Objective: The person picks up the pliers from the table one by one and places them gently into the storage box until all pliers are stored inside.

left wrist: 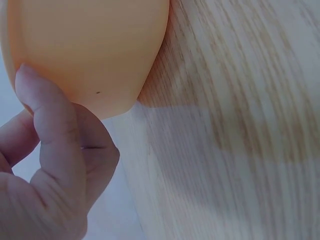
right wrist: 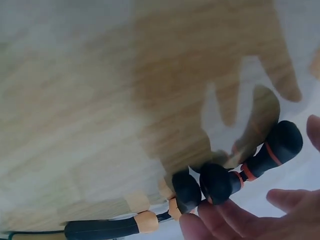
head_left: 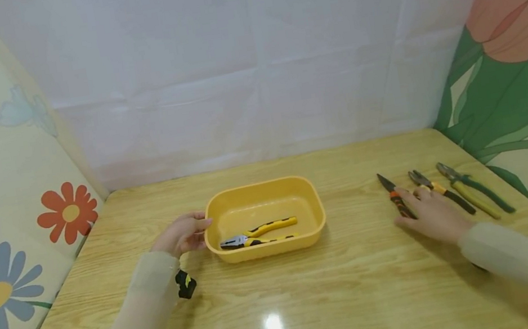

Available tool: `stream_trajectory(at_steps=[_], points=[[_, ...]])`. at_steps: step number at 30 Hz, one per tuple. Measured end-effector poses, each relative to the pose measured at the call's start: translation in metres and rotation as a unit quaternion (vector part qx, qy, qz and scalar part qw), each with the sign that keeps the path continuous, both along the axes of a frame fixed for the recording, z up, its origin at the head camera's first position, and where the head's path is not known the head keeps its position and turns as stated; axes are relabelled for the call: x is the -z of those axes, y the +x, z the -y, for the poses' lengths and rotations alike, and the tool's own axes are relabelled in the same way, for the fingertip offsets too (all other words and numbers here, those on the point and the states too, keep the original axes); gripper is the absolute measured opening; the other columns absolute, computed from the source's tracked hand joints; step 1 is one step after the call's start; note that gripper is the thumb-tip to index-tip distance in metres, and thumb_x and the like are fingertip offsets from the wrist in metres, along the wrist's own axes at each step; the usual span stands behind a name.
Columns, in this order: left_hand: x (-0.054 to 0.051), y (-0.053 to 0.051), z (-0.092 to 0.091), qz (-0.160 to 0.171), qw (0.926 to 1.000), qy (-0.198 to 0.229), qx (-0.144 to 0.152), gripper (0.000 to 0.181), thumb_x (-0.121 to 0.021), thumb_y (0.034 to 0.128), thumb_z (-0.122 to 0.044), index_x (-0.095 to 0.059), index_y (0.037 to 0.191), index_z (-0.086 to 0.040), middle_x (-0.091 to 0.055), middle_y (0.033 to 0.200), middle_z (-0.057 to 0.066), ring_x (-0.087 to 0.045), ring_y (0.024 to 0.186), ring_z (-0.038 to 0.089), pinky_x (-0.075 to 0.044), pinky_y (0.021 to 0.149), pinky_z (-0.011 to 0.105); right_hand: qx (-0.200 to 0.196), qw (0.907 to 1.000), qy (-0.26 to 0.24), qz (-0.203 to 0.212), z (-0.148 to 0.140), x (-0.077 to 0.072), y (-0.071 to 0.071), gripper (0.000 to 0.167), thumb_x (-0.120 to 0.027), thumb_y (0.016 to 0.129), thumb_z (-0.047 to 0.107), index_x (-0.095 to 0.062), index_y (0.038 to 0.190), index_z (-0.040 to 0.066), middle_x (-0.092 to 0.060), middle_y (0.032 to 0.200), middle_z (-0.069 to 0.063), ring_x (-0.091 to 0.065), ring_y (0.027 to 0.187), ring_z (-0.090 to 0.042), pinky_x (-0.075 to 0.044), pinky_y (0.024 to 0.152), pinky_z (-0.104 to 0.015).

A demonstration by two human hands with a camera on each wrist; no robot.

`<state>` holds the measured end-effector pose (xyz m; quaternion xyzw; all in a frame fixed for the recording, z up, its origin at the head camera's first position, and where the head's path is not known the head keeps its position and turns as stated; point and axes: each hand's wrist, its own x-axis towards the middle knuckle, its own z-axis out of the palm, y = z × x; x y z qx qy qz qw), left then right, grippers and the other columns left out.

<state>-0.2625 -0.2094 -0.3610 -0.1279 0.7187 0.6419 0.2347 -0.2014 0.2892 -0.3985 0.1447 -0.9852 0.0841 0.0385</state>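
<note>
My left hand (head_left: 183, 234) holds the left end of a yellow plastic basin (head_left: 269, 250), its rim pinched between thumb and fingers (left wrist: 55, 125). Inside the basin lies a pair of combination pliers (head_left: 241, 241) with yellow and black handles. Over on the right, my right hand (head_left: 438, 215) reaches over long-nose pliers (head_left: 396, 199) with orange and black grips. In the right wrist view, its fingertips (right wrist: 220, 215) touch a black handle end (right wrist: 215, 184), while another handle (right wrist: 282, 145) stands apart from the hand. The hand partly covers a second pair of pliers (head_left: 459, 201) with black and orange handles.
Green-handled pliers (head_left: 478, 190) lie at the far right of the row. The wooden table (head_left: 316, 304) meets a white sheet at the back and flower-printed panels at both sides. A small black device (head_left: 186, 284) hangs by the left wrist.
</note>
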Motion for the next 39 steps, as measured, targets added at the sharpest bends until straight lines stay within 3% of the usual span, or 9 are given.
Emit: stream_trajectory(at_steps=[3, 10, 14, 22, 28, 31, 33, 36, 39], points=[[0.000, 0.001, 0.000, -0.004, 1.0000, 0.002, 0.007, 0.038, -0.048, 0.1020, -0.007, -0.038, 0.137, 0.004, -0.055, 0.092, 0.005, -0.057, 0.072, 0.011, -0.052, 0.059, 0.023, 0.005, 0.9998, 0.017, -0.006, 0.000, 0.000, -0.002, 0.074, -0.067, 0.092, 0.038, -0.039, 0.139, -0.010, -0.051, 0.109, -0.041, -0.050, 0.095, -0.056, -0.043, 0.078, -0.062], [0.000, 0.001, -0.001, -0.006, 1.0000, -0.006, 0.004, 0.039, -0.049, 0.1017, -0.008, -0.038, 0.137, 0.004, -0.055, 0.088, 0.004, -0.056, 0.069, 0.011, -0.052, 0.057, 0.022, 0.027, 0.9989, 0.035, 0.014, 0.004, -0.001, -0.004, 0.070, -0.062, 0.095, 0.038, -0.039, 0.141, -0.009, -0.052, 0.112, -0.041, -0.043, 0.102, -0.061, -0.042, 0.080, -0.064], [-0.001, 0.003, -0.001, -0.007, 0.9999, -0.006, 0.006, 0.040, -0.049, 0.1017, -0.008, -0.037, 0.138, 0.004, -0.055, 0.088, 0.004, -0.055, 0.068, 0.010, -0.051, 0.057, 0.022, 0.037, 0.9983, 0.035, 0.028, 0.006, -0.003, -0.005, 0.065, -0.060, 0.096, 0.036, -0.041, 0.141, -0.006, -0.050, 0.112, -0.041, -0.043, 0.099, -0.057, -0.045, 0.068, -0.058], [-0.002, 0.000, -0.003, 0.009, 0.9997, -0.022, -0.009, 0.043, -0.050, 0.1019, -0.009, -0.035, 0.141, 0.001, -0.052, 0.098, 0.007, -0.055, 0.072, 0.013, -0.051, 0.059, 0.024, 0.032, 0.9982, 0.042, 0.029, 0.004, -0.001, -0.008, 0.056, -0.057, 0.097, 0.029, -0.044, 0.140, -0.004, -0.050, 0.108, -0.037, -0.048, 0.094, -0.052, -0.045, 0.070, -0.059], [-0.002, -0.001, -0.002, 0.007, 0.9996, -0.028, -0.008, 0.045, -0.050, 0.1020, -0.011, -0.034, 0.143, 0.000, -0.053, 0.097, 0.006, -0.055, 0.072, 0.013, -0.051, 0.059, 0.024, 0.015, 0.9990, 0.041, 0.014, 0.003, -0.002, -0.012, 0.054, -0.062, 0.093, 0.022, -0.048, 0.136, -0.008, -0.055, 0.101, -0.036, -0.055, 0.072, -0.036, -0.045, 0.052, -0.043], [-0.002, 0.000, -0.001, 0.005, 0.9998, -0.021, -0.005, 0.045, -0.050, 0.1020, -0.010, -0.034, 0.143, 0.001, -0.052, 0.097, 0.006, -0.056, 0.073, 0.013, -0.051, 0.061, 0.024, 0.001, 0.9996, 0.022, 0.017, 0.004, -0.004, -0.013, 0.050, -0.060, 0.093, 0.016, -0.048, 0.134, -0.010, -0.057, 0.092, -0.030, -0.049, 0.061, -0.025, -0.038, 0.047, -0.035], [-0.002, 0.001, -0.001, 0.006, 0.9998, -0.018, -0.006, 0.045, -0.050, 0.1020, -0.010, -0.034, 0.143, 0.001, -0.052, 0.097, 0.006, -0.056, 0.073, 0.013, -0.051, 0.061, 0.024, -0.004, 0.9999, 0.003, 0.016, 0.005, -0.005, -0.012, 0.048, -0.057, 0.093, 0.011, -0.048, 0.134, -0.012, -0.056, 0.076, -0.021, -0.042, 0.056, -0.021, -0.033, 0.047, -0.032], [-0.002, 0.002, -0.001, 0.006, 0.9998, -0.017, -0.005, 0.045, -0.049, 0.1021, -0.009, -0.034, 0.143, 0.001, -0.053, 0.097, 0.006, -0.056, 0.073, 0.013, -0.050, 0.060, 0.024, -0.006, 0.9991, -0.040, 0.014, 0.006, -0.005, -0.011, 0.047, -0.051, 0.091, 0.006, -0.046, 0.133, -0.015, -0.044, 0.057, -0.004, -0.031, 0.051, -0.015, -0.027, 0.048, -0.028], [-0.002, 0.002, -0.002, 0.004, 0.9999, -0.012, -0.005, 0.044, -0.049, 0.1020, -0.009, -0.034, 0.143, 0.001, -0.054, 0.097, 0.006, -0.055, 0.074, 0.012, -0.050, 0.060, 0.024, 0.000, 0.9974, -0.072, 0.011, 0.007, -0.007, -0.011, 0.048, -0.050, 0.090, 0.003, -0.045, 0.133, -0.016, -0.035, 0.050, 0.003, -0.024, 0.047, -0.011, -0.024, 0.046, -0.025]])
